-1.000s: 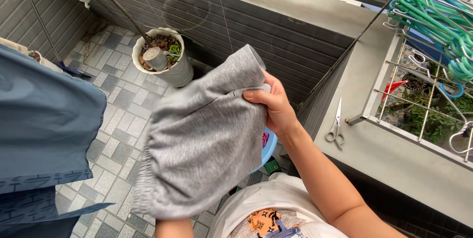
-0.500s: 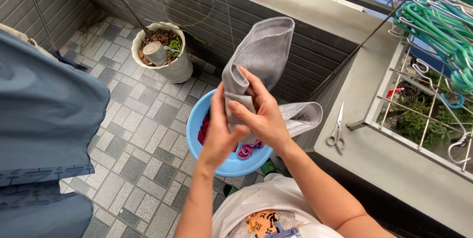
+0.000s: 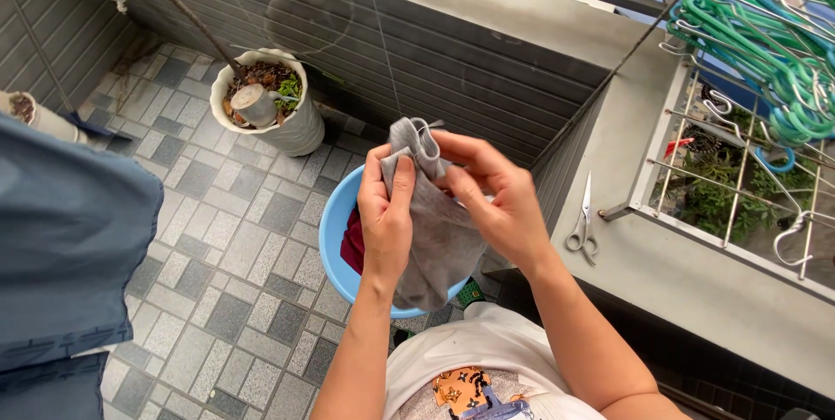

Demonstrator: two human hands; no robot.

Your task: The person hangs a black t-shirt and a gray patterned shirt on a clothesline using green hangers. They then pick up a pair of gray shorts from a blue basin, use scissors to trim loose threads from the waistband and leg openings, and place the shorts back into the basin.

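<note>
I held the grey garment bunched above the blue basin, my left hand with fingers closed on its upper edge, my right hand pinching the cloth beside it. The basin, on the tiled floor, held dark red laundry. The white plant pot contained soil and greenery.

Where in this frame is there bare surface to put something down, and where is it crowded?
Bare: ledge around the scissors; floor tiles between the hanging blue garment and blue basin. Crowded: the basin, the rack of green hangers, and the plant pot.
</note>
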